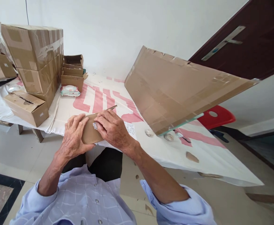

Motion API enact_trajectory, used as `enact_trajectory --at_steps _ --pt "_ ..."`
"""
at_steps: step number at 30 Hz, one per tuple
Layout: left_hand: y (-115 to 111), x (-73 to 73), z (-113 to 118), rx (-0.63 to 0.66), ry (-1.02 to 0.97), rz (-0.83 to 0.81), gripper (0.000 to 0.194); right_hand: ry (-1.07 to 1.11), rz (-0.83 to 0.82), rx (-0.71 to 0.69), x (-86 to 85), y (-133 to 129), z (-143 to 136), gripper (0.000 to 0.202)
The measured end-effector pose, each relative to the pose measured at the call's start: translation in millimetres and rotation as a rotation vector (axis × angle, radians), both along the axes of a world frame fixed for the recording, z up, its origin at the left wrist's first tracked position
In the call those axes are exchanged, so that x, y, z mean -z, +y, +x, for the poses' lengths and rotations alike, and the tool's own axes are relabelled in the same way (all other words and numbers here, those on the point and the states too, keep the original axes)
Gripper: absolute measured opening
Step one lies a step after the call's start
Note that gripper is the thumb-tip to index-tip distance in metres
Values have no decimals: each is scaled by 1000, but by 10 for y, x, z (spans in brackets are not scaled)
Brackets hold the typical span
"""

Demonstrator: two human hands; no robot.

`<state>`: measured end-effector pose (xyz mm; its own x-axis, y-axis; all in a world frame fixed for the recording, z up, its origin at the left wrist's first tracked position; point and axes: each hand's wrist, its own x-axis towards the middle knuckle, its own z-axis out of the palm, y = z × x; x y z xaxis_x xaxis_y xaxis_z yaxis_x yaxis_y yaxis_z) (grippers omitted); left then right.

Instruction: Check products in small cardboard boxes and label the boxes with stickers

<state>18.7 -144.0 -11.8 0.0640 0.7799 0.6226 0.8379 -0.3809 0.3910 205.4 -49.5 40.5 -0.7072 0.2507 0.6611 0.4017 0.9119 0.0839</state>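
A small brown cardboard box is tilted at the table's near edge, between my hands. My left hand grips its left end, with the thumb along the near lower edge and the fingers over the top. A small white label with a dark border shows on the box face, under the fingertips of my right hand. Those fingers are bent together and press at the label. To the right of this hand lies a sheet of similar small labels, partly hidden behind the wrist.
Stacked taped cartons stand at the left, with a closed carton before them. Open boxes and a wipes pack sit nearby. A large cardboard panel leans at right, near tape rolls and a red stool.
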Motion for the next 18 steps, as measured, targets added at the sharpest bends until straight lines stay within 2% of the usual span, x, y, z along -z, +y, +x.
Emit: enact_trajectory --at_steps 18 --pt "-23 -6 9 1 15 -8 100 -41 -59 -20 3 1 8 22"
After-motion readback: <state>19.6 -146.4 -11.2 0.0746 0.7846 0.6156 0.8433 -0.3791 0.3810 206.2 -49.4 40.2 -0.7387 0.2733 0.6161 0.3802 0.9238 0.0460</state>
